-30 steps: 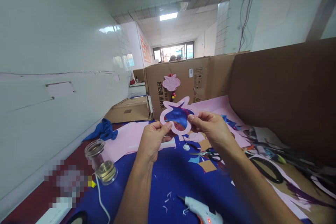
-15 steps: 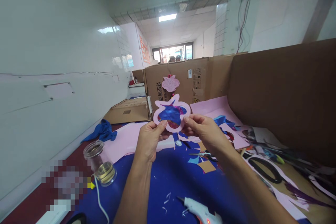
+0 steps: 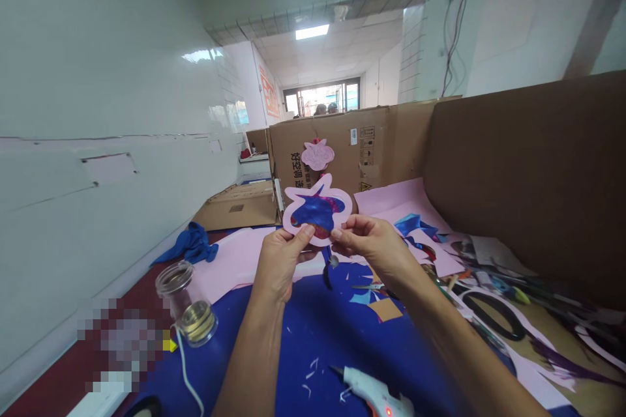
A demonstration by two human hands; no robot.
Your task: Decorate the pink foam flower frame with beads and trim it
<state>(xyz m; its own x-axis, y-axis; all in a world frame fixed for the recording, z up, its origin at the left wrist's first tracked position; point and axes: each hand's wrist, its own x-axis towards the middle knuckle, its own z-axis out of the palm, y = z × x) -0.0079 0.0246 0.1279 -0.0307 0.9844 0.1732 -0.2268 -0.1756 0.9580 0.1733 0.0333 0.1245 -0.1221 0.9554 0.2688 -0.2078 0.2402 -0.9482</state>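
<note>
Left hand [image 3: 280, 262] and right hand [image 3: 372, 247] pinch a pink-rimmed cutout [image 3: 317, 210].
Glue gun [image 3: 372, 395] at the tabletop's near edge; glass jar [image 3: 188, 303] near its left edge.

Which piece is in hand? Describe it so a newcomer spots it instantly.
Look in front of the printed cardboard box straight ahead. The left hand and right hand pinch the pink cutout by its lower edge. Unlike the all-pink ornament on the box, its centre is shiny blue.
</note>
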